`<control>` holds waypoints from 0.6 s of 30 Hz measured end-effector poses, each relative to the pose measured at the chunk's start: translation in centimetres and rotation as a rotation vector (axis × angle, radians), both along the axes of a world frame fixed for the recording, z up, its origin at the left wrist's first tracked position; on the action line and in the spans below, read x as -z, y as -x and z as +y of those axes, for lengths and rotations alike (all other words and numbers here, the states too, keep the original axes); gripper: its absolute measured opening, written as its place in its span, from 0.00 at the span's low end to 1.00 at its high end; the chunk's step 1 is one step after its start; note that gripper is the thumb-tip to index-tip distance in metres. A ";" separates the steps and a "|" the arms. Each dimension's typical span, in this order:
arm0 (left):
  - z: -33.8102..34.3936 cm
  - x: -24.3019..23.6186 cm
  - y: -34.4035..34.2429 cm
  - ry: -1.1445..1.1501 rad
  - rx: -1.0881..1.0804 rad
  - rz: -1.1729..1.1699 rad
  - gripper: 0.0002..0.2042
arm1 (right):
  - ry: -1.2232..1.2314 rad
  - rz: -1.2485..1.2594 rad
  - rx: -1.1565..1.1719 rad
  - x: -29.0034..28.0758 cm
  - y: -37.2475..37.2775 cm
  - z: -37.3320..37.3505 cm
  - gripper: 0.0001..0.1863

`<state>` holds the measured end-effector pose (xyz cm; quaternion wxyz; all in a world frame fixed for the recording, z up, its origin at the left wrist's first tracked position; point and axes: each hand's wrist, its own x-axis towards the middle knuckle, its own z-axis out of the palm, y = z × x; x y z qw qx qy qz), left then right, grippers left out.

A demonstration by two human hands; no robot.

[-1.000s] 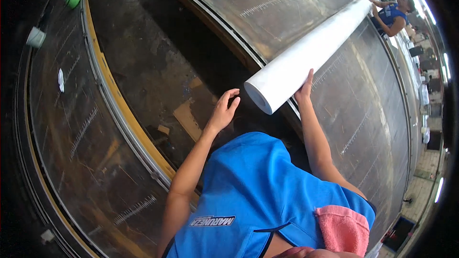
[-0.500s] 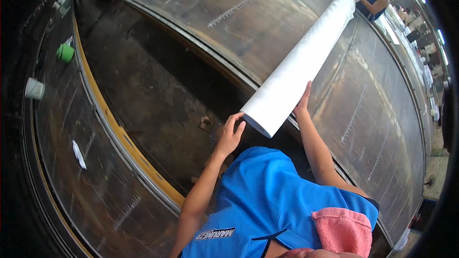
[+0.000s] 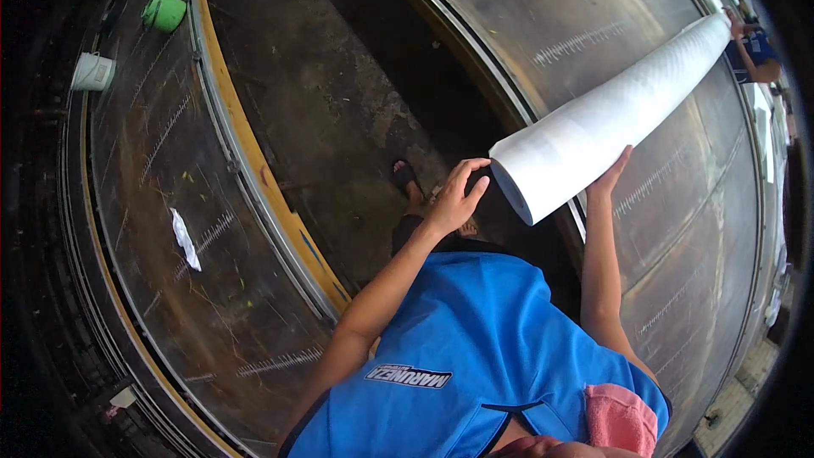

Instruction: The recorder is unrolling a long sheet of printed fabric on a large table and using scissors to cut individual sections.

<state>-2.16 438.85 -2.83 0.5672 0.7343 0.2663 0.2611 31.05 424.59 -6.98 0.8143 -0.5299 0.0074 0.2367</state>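
Note:
A long white roll of sheet material lies slantwise over the table on my right, its near end sticking out past the table edge. My right hand holds the roll from its right side, fingers partly hidden beneath it. At the near end, my left hand has its fingers and thumb apart, with a fingertip at the rim of the roll. At the far end, a co-worker in a dark blue top has a hand by the roll.
A long dark table with scratch-like marks runs along my right. Another table on my left carries a green bucket, a white bucket and a crumpled white scrap. Between them lies a dark floor aisle.
My view has turned, so the roll and both hands appear farther right. The roll's near end now shows rounder, and my feet have come into view. Both hands stay at the roll.

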 end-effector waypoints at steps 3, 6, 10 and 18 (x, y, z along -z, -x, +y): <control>8.2 1.1 1.7 0.048 -0.016 0.019 0.17 | -0.024 -0.002 -0.019 0.0 0.2 6.6 0.50; 16.5 1.7 4.4 0.123 -0.050 -0.019 0.16 | 0.001 0.002 -0.031 -0.3 0.9 12.2 0.51; 27.8 0.5 6.8 0.216 -0.124 0.022 0.15 | 0.014 0.012 -0.025 -1.0 0.7 20.1 0.51; 42.6 -1.7 5.8 0.146 -0.081 0.034 0.14 | -0.026 0.104 -0.027 0.5 1.5 36.2 0.54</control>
